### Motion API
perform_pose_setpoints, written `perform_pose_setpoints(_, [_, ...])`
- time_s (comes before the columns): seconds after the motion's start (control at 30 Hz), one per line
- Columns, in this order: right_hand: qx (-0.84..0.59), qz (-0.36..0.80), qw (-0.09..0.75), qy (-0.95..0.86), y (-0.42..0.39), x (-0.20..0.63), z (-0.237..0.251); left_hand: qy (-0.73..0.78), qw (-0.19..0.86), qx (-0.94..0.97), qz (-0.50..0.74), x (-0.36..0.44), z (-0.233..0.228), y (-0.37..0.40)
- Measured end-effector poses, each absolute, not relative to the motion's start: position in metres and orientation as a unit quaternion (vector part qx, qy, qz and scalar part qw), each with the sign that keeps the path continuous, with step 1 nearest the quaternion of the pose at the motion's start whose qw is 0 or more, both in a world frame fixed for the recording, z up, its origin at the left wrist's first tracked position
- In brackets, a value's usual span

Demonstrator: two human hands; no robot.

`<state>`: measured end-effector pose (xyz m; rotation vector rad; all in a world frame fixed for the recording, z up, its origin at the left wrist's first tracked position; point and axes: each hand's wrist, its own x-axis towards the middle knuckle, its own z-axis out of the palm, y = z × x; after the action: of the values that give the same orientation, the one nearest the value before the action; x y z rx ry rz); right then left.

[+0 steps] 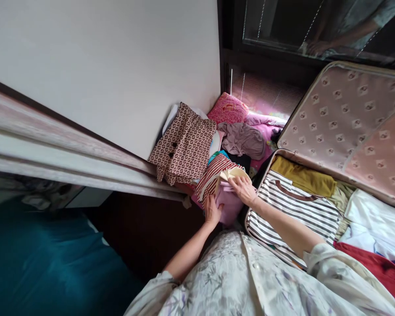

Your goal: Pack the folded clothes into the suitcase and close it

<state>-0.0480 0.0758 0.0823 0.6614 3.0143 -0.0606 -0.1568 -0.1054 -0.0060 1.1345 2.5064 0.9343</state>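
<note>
A: Item one, far left: white wall [102,66], and below it a pale striped ledge [52,153] running toward the corner. Near left, one teal cover [46,263].

B: On the pile by the corner?

A: One brown-and-cream patterned garment [184,147] draped against the wall, one mauve garment [242,139] crumpled behind, one pink pillow [228,107] farthest back. In front, one red-and-white striped garment [212,175] over one folded lilac garment [228,204].

B: The hands?

A: Two, both on that near stack. Left hand [212,210] lies flat with fingers together against the lilac garment's near-left edge. Right hand [243,188] curls over the top, pinching a cream fabric fold [237,173] between thumb and fingers. The stack lies straight ahead of both, its long axis running near-left to far-right; the left hand is the nearer to its bulk, the right sits on its upper right corner.

B: Further right?

A: One open suitcase [255,228], patterned lid [345,118] propped up behind. Inside, counted: one black-and-white striped garment [292,206], one mustard garment [303,177], one white item [375,219], one red item [378,267]. The suitcase sits just right of the stack, touching or nearly so; I cannot tell which.
</note>
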Motion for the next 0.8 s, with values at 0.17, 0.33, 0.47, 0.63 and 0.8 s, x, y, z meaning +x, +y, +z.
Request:
perform_pose_setpoints(0.17, [0.222,-0.026,0.024,0.974,0.095,-0.046,0.078,0.85,0.104,0.396,0.332,-0.156,-0.007,-0.105])
perform_pose_setpoints(0.33, [0.244,-0.025,0.024,0.969,0.096,-0.044,0.076,0.854,0.111,0.388,0.33,-0.155,-0.004,-0.104])
perform_pose_setpoints(0.47, [0.279,-0.027,0.009,0.96,0.099,-0.045,0.079,0.874,0.096,0.381,0.286,-0.152,0.005,-0.105])
perform_pose_setpoints(0.63, [0.273,-0.01,-0.065,0.96,0.098,-0.037,0.083,0.891,0.047,0.406,0.198,-0.149,0.022,-0.103])
perform_pose_setpoints(0.8, [0.169,-0.031,-0.13,0.977,0.086,-0.032,0.09,0.893,0.06,0.422,0.144,-0.157,0.035,-0.089])
